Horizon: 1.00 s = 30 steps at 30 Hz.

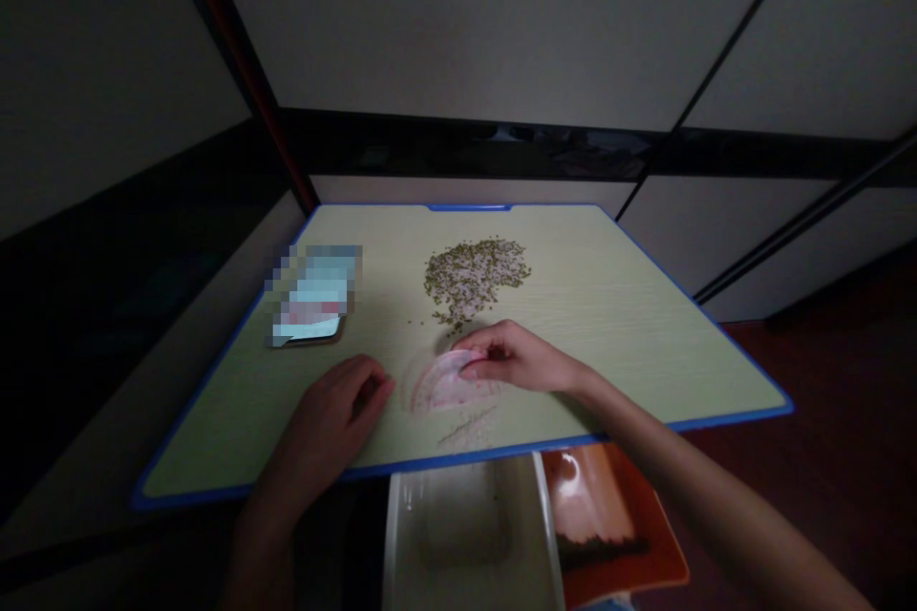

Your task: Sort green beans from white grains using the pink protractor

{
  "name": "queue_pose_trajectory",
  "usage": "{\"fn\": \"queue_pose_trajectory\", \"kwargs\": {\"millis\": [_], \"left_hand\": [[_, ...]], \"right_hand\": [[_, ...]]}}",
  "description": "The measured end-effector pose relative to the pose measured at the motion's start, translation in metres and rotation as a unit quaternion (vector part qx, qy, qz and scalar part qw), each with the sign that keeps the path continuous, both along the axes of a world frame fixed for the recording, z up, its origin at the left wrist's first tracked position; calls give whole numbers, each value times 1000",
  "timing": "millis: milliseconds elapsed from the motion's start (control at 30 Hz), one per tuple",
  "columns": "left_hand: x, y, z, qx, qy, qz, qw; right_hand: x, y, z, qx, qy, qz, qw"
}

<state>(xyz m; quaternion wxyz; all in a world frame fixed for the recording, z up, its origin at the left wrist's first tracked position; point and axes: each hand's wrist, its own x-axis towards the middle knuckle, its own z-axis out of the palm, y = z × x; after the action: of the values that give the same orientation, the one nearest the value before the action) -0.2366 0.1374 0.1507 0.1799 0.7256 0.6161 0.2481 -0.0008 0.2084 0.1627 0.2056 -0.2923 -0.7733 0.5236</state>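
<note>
My right hand pinches the far edge of a thin pink semicircular card that lies on the pale green table. My left hand rests curled on the table just left of the card, its fingertips close to the card's edge. A heap of small greenish and pale grains lies beyond the card. A thin line of pale grains sits in front of the card, near the table's front edge.
A blurred-out flat object lies at the table's left. Below the front edge stand a white rectangular tray and an orange tray. Pale walls with dark rails rise behind the table.
</note>
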Motion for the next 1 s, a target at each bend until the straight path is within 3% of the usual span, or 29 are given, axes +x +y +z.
{"fn": "queue_pose_trajectory", "kwargs": {"millis": [133, 267, 400, 667, 1000], "left_hand": [[0, -1, 0, 3, -3, -4, 1000], [1, -2, 1, 3, -7, -5, 1000], [2, -3, 2, -1, -7, -4, 1000], [1, -3, 2, -4, -6, -1, 1000], [3, -2, 4, -7, -1, -1, 1000]], "right_hand": [[24, 2, -4, -23, 14, -111, 993], [50, -9, -8, -37, -39, -200, 978], [54, -27, -11, -21, -72, -237, 969], [26, -42, -11, 28, -107, -219, 970], [13, -33, -2, 135, -87, -52, 986]]}}
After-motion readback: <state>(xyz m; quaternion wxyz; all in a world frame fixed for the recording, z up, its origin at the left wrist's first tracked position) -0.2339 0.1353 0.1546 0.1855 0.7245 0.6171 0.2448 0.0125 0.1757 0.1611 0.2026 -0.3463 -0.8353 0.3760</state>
